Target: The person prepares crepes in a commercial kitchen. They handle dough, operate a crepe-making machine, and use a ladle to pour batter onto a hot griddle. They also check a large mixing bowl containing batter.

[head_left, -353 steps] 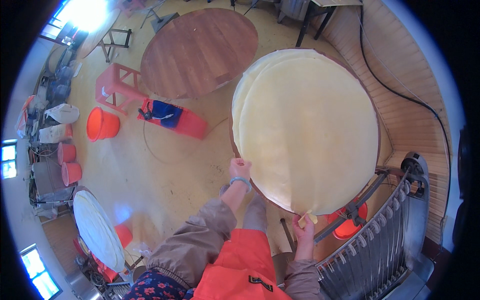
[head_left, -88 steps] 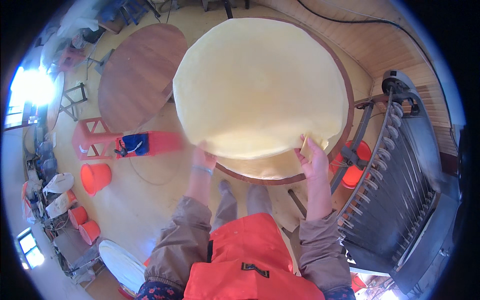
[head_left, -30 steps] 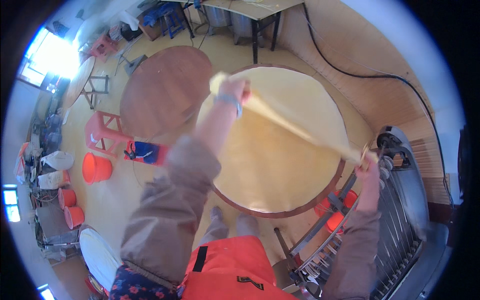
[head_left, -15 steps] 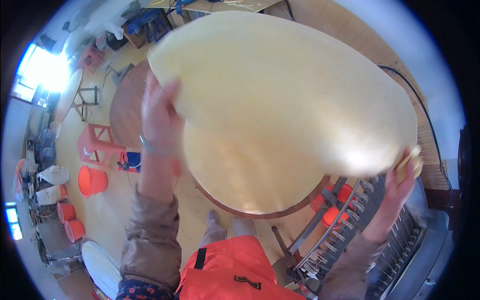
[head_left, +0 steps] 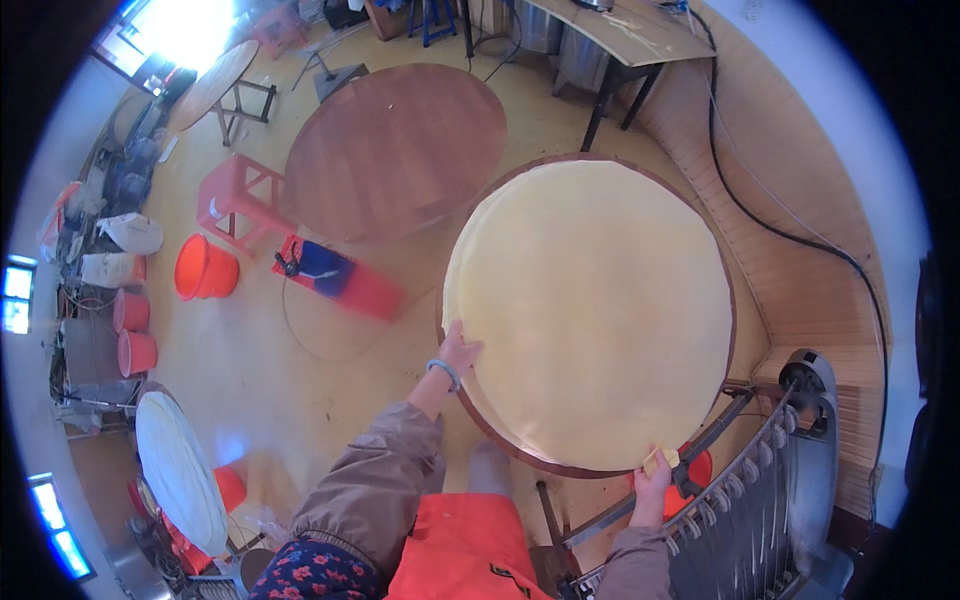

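Softly is best: the thin, round, pale-yellow sheet (head_left: 590,315) on the round brown board (head_left: 530,453) may tear. The left hand (head_left: 460,354) touches its edge near half past eight, pinch unclear; at five o'clock, the right hand (head_left: 652,482) pinches a small yellow piece (head_left: 660,460). Mind the grey metal rack (head_left: 755,515) at four; a round red bucket (head_left: 207,267) sits at nine

The single view looks from the person's head, steeply down and forward over the sleeved forearms (head_left: 375,472). The pale round sheet (head_left: 595,310) lies near, right of the middle; the wide fisheye lens takes in also, farther away, a brown table (head_left: 395,150).
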Demonstrator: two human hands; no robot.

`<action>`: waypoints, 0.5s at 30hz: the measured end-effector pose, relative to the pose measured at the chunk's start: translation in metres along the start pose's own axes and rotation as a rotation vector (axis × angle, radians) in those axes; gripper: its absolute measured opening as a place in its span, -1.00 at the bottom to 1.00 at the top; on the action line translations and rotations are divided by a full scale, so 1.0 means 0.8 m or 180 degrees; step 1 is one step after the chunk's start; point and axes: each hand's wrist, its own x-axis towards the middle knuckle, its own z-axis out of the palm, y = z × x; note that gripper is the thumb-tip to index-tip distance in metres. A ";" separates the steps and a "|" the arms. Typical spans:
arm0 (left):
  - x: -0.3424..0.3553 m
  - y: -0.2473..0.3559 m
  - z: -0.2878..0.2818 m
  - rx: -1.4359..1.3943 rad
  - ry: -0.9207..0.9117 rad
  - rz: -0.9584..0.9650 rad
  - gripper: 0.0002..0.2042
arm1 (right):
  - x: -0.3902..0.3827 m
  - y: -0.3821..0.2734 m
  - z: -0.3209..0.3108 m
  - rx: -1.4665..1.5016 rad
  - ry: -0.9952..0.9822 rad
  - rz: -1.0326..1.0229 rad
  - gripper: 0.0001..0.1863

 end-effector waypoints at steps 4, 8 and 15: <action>0.007 -0.003 -0.017 -0.0112 0.0164 0.0491 -0.45 | -0.026 0.005 0.009 -0.0009 -0.0133 0.0115 -0.62; 0.020 -0.011 -0.028 0.0595 0.0569 0.0537 -0.45 | -0.037 0.030 0.017 -0.0079 -0.0019 0.0206 -0.63; -0.021 -0.072 -0.050 0.0074 0.0680 -0.0102 -0.44 | -0.082 0.048 0.032 -0.1588 0.0545 0.0368 -0.72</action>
